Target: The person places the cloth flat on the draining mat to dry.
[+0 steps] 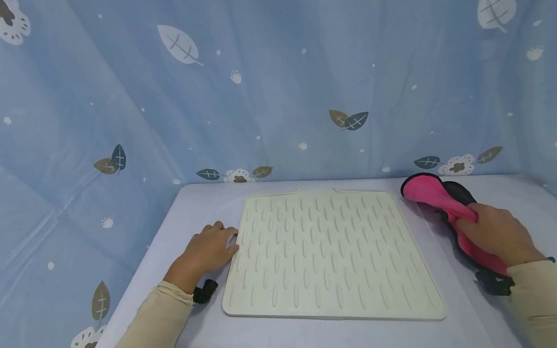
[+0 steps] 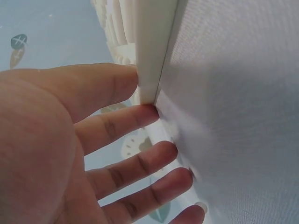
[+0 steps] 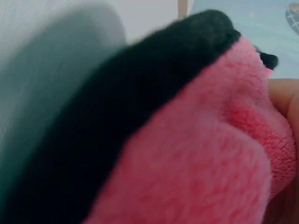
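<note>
A cream mat with rows of raised oval ridges (image 1: 323, 257) lies flat on the white table. At its left edge is my left hand (image 1: 211, 249), thumb and index fingertip right at the side of the mat. In the left wrist view the other fingers (image 2: 140, 196) reach loosely outward, nearly straight, and hold nothing. On the right, my right hand (image 1: 496, 234) grips a pink fleecy piece with black edging (image 1: 427, 190), bunched under the fingers. The right wrist view is filled by its pink pile (image 3: 187, 163) and thick black border (image 3: 126, 98).
The white-covered table (image 1: 295, 345) runs back to a blue curtain (image 1: 272, 88) printed with leaves and flowers. It also hangs along the left and right sides. Black straps (image 1: 205, 291) sit at both wrists.
</note>
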`<state>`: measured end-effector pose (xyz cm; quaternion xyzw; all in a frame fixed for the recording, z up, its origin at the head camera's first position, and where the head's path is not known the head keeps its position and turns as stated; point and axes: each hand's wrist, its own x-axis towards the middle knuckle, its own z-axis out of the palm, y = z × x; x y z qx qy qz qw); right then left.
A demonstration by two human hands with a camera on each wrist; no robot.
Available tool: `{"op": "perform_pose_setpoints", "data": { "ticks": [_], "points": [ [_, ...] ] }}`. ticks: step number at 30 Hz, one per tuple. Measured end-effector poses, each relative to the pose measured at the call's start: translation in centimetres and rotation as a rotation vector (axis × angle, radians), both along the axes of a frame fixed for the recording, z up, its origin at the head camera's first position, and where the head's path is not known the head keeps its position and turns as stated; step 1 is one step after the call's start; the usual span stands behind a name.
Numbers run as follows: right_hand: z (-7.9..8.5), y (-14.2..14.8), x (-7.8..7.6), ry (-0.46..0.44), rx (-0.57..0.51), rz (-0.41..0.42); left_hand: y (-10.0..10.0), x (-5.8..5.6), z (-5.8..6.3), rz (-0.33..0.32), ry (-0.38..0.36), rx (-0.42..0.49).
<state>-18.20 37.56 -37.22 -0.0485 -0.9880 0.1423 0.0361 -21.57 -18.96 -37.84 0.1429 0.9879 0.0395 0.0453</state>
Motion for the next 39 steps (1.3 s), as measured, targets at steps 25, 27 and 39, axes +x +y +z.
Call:
{"op": "perform_pose_setpoints", "data": {
  "ticks": [25, 27, 39],
  "points": [
    [2.5, -6.3, 1.5, 0.451, 0.009, 0.077, 0.2, 0.1, 0.0, -0.013, 0.009, -0.003],
    [2.7, -6.6, 1.6, 0.483, 0.009, 0.1, 0.1, 0.1, 0.0, -0.014, 0.01, -0.003],
    [3.7, -8.6, 2.4, 0.581, 0.044, 0.19, 0.1, 0.0, -0.1, -0.013, 0.009, 0.0]
  ]
}}
